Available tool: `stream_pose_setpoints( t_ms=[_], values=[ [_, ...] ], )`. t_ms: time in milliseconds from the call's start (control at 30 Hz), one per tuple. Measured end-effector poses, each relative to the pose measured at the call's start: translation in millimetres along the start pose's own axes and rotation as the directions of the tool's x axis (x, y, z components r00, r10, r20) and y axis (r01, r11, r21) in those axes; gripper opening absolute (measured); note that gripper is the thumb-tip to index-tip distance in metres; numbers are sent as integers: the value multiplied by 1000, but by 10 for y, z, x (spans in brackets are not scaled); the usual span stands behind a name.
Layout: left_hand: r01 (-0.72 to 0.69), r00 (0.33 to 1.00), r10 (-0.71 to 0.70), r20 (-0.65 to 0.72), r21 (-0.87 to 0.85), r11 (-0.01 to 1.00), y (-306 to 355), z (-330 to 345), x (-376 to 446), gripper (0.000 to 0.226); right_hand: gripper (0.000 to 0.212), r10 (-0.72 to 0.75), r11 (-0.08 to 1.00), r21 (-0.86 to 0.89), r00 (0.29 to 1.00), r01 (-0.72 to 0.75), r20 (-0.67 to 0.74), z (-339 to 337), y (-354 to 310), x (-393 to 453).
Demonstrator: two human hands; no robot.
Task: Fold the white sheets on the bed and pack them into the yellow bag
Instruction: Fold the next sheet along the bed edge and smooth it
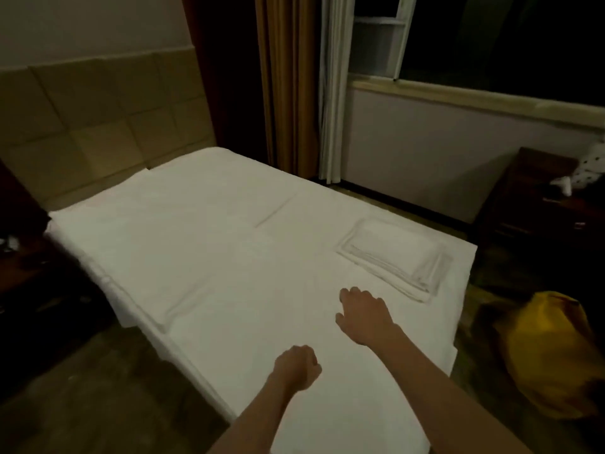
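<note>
A person's two bare arms reach out over a bed covered in white, seen from a head-worn camera in a dim room. The left hand, at about 6 o'clock in the view, is curled into a loose fist over the white sheet spread across the mattress; whether it pinches any cloth cannot be told. The right hand, just beyond it toward 5 o'clock, has its fingers spread and bent slightly downward, low over the sheet and holding nothing; whether the fingertips touch the cloth is unclear.

A folded sheet, layered into a flat rectangle, lies on the bed near its right edge at about 3 o'clock, near the right hand but apart from it. The yellow bag slumps on the dark floor beside the bed at roughly 4 o'clock, well apart from both hands.

A padded headboard stands at 10 o'clock. Brown curtains and a white curtain hang at 12 o'clock beside a dark window. A dark wooden cabinet sits at 2 o'clock with a spotted white item on it, too blurred to identify.
</note>
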State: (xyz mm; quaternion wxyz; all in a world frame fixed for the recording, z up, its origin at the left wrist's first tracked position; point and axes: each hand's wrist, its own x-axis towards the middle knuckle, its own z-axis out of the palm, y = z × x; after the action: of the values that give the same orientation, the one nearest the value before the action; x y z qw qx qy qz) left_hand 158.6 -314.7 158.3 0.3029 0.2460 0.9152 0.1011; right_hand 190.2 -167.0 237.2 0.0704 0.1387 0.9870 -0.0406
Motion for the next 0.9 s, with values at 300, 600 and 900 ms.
stream_pose_setpoints(
  t_ms=[300,600,900],
  values=[
    [65,984,-80,-159,-95,993,442,-311,231,32,41,-40,999,32,977,34,210,542,406,-221],
    [220,925,-299,-236,-310,925,1327,174,354,31,40,-370,906,-63,856,418,363,875,1096,-139],
    [464,807,-571,-148,-439,769,1066,1132,-103,31,41,-562,791,-27,743,611,365,984,766,-53]
  ],
)
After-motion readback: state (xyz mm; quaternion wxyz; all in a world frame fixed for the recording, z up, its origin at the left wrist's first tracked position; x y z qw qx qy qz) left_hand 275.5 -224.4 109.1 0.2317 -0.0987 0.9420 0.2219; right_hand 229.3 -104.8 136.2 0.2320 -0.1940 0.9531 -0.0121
